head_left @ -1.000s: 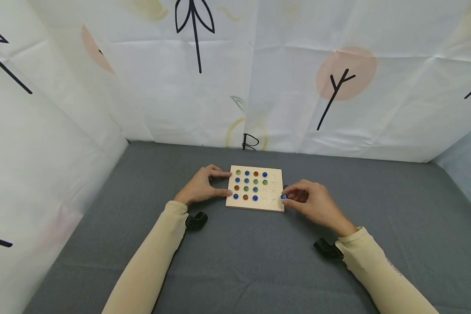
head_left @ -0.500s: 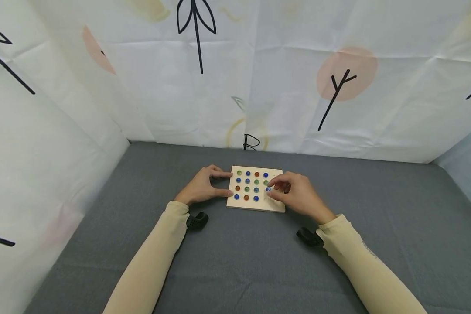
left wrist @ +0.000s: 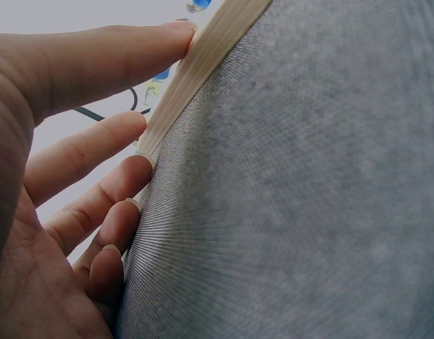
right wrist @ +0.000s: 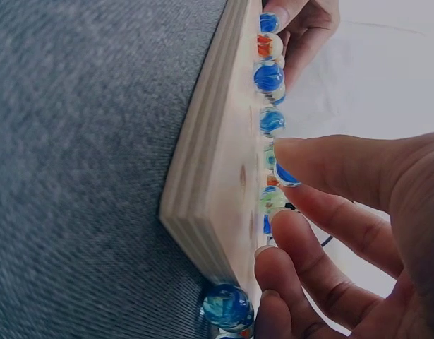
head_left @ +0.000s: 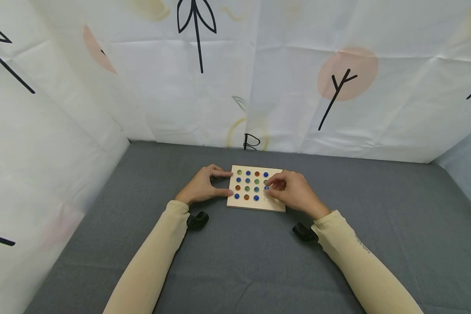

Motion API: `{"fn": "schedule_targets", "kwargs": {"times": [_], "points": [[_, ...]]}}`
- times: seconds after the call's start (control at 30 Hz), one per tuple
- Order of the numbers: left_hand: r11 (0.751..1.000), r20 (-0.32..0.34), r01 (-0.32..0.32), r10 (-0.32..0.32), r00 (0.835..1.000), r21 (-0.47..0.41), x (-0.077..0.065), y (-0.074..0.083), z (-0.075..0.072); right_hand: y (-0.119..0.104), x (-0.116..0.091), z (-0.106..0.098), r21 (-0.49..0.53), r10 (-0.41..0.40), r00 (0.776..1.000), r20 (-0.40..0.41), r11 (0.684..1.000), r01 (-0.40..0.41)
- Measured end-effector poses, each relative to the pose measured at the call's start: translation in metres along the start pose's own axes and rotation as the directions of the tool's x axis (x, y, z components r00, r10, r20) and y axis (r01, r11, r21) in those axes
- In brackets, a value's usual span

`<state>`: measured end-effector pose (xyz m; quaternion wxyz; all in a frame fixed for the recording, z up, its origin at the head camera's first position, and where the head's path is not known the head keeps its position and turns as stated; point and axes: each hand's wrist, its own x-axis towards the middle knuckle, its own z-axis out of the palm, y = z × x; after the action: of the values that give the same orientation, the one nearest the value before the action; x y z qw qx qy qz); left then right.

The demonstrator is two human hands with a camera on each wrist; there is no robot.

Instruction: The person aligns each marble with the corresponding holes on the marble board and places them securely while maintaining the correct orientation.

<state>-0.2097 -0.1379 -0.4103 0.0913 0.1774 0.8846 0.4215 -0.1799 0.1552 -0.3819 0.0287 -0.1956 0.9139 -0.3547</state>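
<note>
A pale wooden board (head_left: 268, 206) with rows of shallow round hollows lies on the grey cloth. Green, blue and orange marbles sit in most of its hollows; some right-hand hollows are hidden behind my right hand (head_left: 296, 194). Between thumb and index finger, that hand pinches a blue marble (right wrist: 286, 176) just over the board, near the third row. My left hand (head_left: 200, 186) touches the board's left edge with straight thumb and index fingertips, one near each corner. In the left wrist view, its thumb (left wrist: 132, 60) presses against the wooden edge.
Beside the board's right edge, a blue-green marble (right wrist: 228, 307) rests on the cloth, with part of another below it. Grey cloth (head_left: 235, 261) covers the table. A white patterned curtain (head_left: 282, 87) hangs at the back and left.
My right hand has moved left from beyond the board's right edge to over its right part, bringing the blue marble along. The left hand stays at the left edge.
</note>
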Motion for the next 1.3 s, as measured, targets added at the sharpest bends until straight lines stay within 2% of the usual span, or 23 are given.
{"fn": "schedule_targets", "kwargs": {"times": [0.57, 0.97, 1.3], "points": [[1.000, 0.002, 0.009, -0.009, 1.000, 0.004, -0.0004, 0.0006, -0.0005, 0.0001, 0.0024, 0.0016, -0.032, 0.000, 1.000, 0.013, 1.000, 0.000], [1.000, 0.002, 0.010, -0.010, 1.000, 0.009, 0.0004, 0.0012, -0.0002, 0.0004, 0.0019, 0.0016, -0.018, -0.011, 1.000, 0.016, 1.000, 0.011], [1.000, -0.001, 0.015, -0.015, 1.000, 0.009, -0.0008, 0.0019, -0.0001, 0.0020, -0.0040, -0.0052, -0.004, -0.019, 0.999, -0.032, 1.000, 0.019]]}}
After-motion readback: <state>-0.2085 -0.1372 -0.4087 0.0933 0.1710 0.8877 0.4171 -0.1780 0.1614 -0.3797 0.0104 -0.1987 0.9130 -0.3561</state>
